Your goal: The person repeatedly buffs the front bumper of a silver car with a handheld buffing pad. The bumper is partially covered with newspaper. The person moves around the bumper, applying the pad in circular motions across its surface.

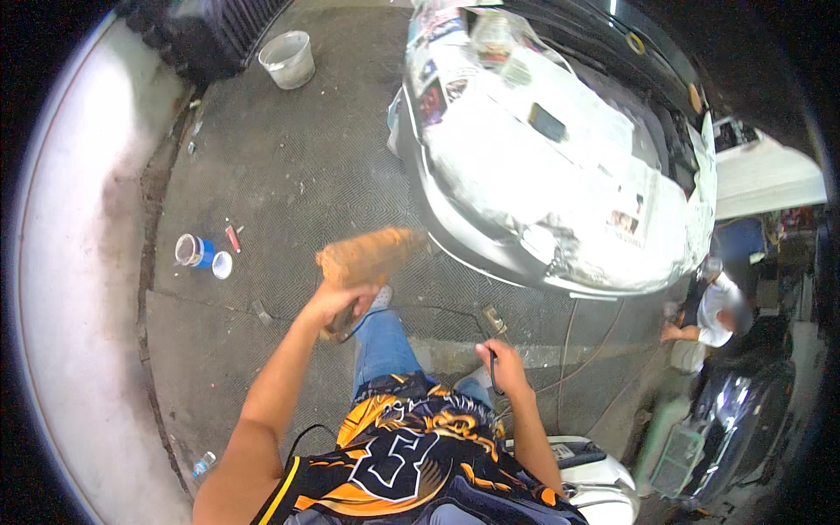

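My left hand (332,308) is wrapped round the handle of a worn orange heat gun (367,255), a little blurred by motion. Its nozzle end points right, toward the lower edge of a car's front end (446,223). From the handle a black cord (437,308) runs across to the right. My right hand (507,369) is closed on a loop of black cord, low in front of my body. Just beyond that hand lies a small tan block (494,320), too unclear to name. Newspaper sheets (499,166) cover much of the car.
A dark flat rectangle (548,122) lies on the newspaper. To the left stand a blue-labelled can (199,253), a round lid (222,265) and a red tube (233,237). A whitish bucket (288,61) is farther off. Another person (717,311) crouches at right; hoses trail across the floor.
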Action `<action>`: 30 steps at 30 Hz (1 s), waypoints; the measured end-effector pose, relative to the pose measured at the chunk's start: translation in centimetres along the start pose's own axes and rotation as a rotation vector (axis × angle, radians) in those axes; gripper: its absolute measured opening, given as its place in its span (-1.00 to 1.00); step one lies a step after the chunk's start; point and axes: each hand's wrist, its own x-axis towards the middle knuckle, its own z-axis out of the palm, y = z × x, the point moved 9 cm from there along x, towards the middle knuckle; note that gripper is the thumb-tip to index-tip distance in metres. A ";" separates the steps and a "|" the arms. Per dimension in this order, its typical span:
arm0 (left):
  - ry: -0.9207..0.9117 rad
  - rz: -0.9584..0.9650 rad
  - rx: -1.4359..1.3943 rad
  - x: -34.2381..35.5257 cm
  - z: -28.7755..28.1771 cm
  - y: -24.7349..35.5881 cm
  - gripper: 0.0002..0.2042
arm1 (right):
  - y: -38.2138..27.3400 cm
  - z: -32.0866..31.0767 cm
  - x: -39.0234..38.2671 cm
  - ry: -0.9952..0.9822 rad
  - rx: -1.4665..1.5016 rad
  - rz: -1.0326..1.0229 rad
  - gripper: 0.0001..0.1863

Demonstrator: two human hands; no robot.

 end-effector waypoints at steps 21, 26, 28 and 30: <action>-0.242 -0.081 0.102 13.0 -12.2 2.2 -0.65 | 4.3 13.1 -3.5 -0.205 0.394 0.645 -0.79; -0.280 0.021 0.196 11.9 -13.2 3.3 -0.78 | 3.8 15.0 -4.8 -0.331 0.428 0.582 -0.66; -0.150 -0.039 0.011 14.5 -16.2 5.5 -0.92 | 4.3 16.0 -6.2 -0.395 0.471 0.750 -0.56; -0.278 0.022 -0.172 17.4 -17.5 9.9 -0.85 | 4.1 15.8 -6.7 -0.406 0.444 0.811 -0.57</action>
